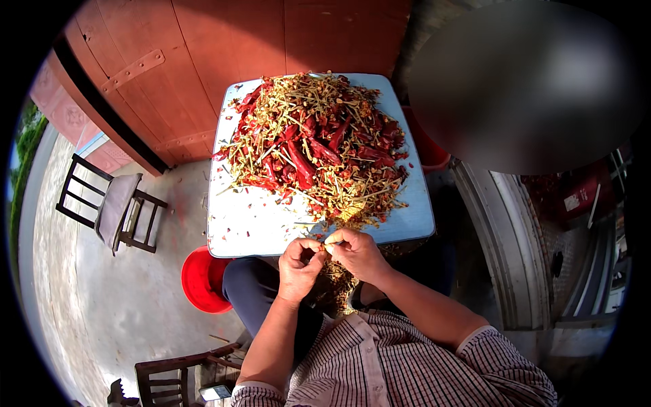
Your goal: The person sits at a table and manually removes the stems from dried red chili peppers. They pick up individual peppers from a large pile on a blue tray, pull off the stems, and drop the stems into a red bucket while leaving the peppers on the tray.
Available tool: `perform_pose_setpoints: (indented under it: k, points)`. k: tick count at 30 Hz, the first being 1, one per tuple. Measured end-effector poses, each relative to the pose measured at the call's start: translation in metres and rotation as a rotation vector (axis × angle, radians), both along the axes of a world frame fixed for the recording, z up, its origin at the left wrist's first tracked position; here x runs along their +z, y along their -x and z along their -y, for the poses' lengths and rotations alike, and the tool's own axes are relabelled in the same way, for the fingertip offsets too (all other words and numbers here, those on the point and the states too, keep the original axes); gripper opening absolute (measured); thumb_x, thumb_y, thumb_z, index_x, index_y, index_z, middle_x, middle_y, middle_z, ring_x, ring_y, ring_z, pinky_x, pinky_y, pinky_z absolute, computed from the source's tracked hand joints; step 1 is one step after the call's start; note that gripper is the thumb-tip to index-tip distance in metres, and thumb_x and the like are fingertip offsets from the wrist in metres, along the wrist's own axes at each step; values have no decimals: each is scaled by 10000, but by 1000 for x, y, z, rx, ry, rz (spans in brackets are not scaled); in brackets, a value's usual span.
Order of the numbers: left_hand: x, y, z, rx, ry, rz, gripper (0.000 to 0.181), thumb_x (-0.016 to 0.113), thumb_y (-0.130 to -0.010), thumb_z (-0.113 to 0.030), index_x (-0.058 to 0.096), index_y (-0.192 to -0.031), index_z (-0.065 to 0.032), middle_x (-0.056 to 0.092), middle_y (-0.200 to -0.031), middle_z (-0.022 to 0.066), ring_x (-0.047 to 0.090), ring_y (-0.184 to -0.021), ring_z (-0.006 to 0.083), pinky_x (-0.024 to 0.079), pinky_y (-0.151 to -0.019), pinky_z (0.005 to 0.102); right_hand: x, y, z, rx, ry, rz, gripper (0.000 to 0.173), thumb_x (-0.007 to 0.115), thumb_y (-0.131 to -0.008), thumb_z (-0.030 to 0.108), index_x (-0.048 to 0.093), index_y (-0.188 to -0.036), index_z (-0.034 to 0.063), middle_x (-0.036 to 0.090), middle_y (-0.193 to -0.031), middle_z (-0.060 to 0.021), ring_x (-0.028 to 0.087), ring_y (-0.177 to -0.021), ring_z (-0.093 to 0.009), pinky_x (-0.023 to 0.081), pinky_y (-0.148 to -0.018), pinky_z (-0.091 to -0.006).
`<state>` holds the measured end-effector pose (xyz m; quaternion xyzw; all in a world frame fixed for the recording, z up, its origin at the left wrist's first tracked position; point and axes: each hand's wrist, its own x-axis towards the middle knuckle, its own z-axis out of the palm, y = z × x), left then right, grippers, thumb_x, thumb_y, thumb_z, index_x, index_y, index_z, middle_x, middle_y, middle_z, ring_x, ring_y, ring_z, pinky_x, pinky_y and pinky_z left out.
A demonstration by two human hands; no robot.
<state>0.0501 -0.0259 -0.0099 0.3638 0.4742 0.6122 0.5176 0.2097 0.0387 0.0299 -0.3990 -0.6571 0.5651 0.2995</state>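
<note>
My left hand [299,273] and my right hand [360,256] meet at the near edge of a light-blue table [264,239]. Thumb and forefinger of both hands pinch a small dried chili piece [323,247] between them; most of it is covered by the fingertips. Just beyond, a large heap of dried red chilies [301,164] lies on the tabletop, mixed with pale stems and caps [315,99]. Loose red scraps and seeds are scattered over the table's left part.
A red plastic bucket [196,285] stands by my left knee, and another red container [430,152] is partly hidden right of the table. Stem litter [338,285] covers the floor between my feet. Wooden chairs [114,203] stand at left; a phone [215,393] lies lower left. A red wooden door [229,40] rises behind.
</note>
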Motion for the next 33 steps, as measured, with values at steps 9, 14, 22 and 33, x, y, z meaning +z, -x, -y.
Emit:
perform_pose_setpoints:
  k: [9,14,22,33]
  points:
    - [4,3,2,-22,21,159,146,691,-903,45,641,-1027,-15,675,-931,18,627,-825,89,520,-766,245,11,3,0,-27,-21,157,33,636,-941,33,641,-948,1,650,-755,-18,614,-674,-62,506,-595,-252]
    - [-1,7,1,-75,32,200,110,676,-914,43,650,-1001,-18,676,-908,7,620,-821,78,515,-769,240,12,1,1,-28,-217,188,66,659,-914,62,643,-918,-1,665,-748,-59,622,-648,-102,503,-584,-285]
    - [-2,1,-3,-52,96,189,96,674,-900,31,626,-961,-25,680,-899,36,625,-789,99,516,-726,249,17,2,4,-43,-383,223,82,682,-849,38,609,-887,30,663,-808,-154,678,-724,-331,521,-627,-392]
    - [4,-11,-6,-77,93,63,77,667,-908,24,613,-928,-27,632,-866,-16,562,-773,52,470,-702,215,4,-11,3,-46,-229,248,114,706,-875,62,614,-903,1,676,-795,-133,669,-679,-201,520,-618,-330]
